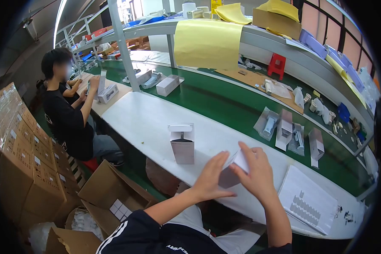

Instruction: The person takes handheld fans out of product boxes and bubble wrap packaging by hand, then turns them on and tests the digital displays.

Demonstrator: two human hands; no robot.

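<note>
Between my two hands, above the front edge of the white table, is a small white box (230,174). My left hand (211,175) is at its left side, fingers spread and thumb low. On the right side, my right hand (255,171) has its fingers and thumb around the box's upper part. A second white box (183,148) stands upright on the table to the left, its top flaps raised and a dark opening showing. To the right lies a sheet of grey stickers (307,207) on white paper.
Behind the table, a green conveyor (216,101) carries boxes (285,127) and bagged devices (267,125). A co-worker (70,106) sits at the left, handling a box (108,94). Open cartons (114,186) stand on the floor at lower left.
</note>
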